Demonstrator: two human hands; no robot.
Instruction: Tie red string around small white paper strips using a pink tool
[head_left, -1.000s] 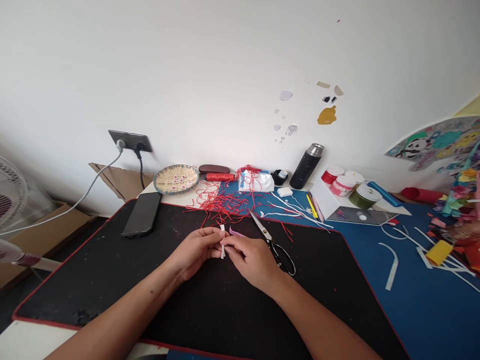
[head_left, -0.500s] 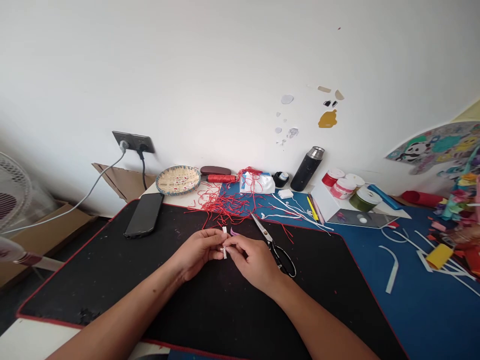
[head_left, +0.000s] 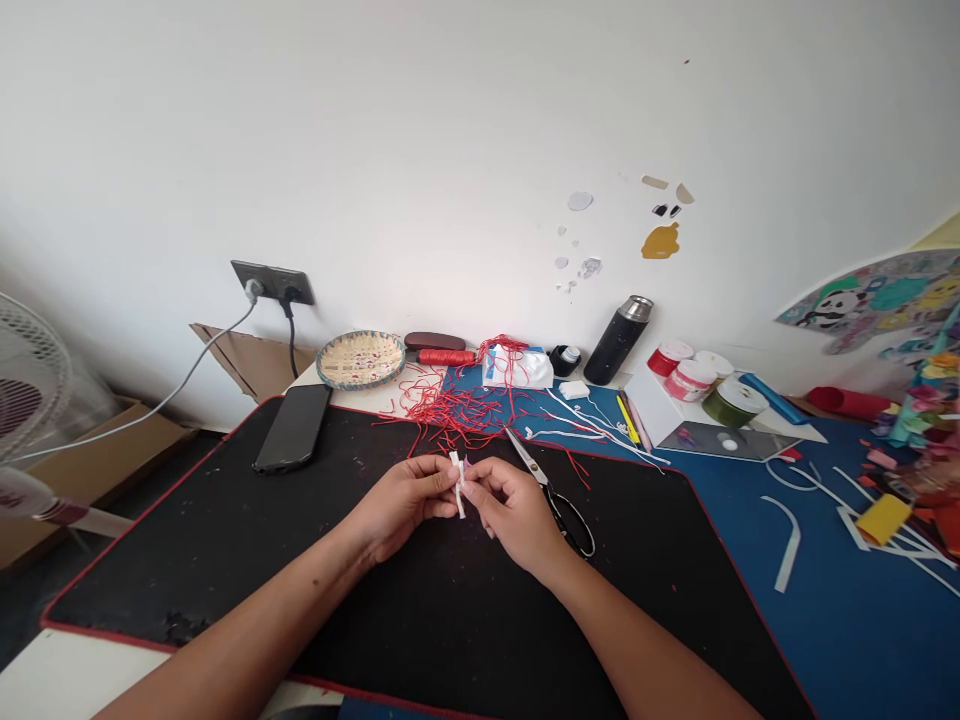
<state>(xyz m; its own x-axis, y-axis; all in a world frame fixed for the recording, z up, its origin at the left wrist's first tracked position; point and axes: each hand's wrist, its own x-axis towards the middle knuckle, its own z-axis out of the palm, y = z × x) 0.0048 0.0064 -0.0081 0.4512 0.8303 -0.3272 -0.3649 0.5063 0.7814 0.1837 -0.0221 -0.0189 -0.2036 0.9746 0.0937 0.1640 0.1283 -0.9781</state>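
Between my two hands, above the black mat (head_left: 420,640), is a short white strip (head_left: 461,508), perhaps folded ribbon or paper. My left hand (head_left: 409,505) pinches it from the left, thumb and fingertips pressed together. From the right, my right hand (head_left: 517,510) closes its thumb and forefinger on the same strip. A bit of purple shows behind the right fingertips; what it belongs to is hidden. Scissors with black handles (head_left: 574,525) lie on the mat just beyond my right hand, blades partly pointing to the back.
Loose red cords (head_left: 450,410) spread behind the hands, near a woven basket (head_left: 360,385) and a red thread spool (head_left: 446,357). A phone (head_left: 294,430) lies left. A black flask (head_left: 619,340), ribbon spools (head_left: 690,380) and white strips (head_left: 787,550) stand or lie right.
The white strip has turned from nearly upright to a slight tilt, and more of it shows between my fingers. My hands have shifted slightly right; less purple shows.
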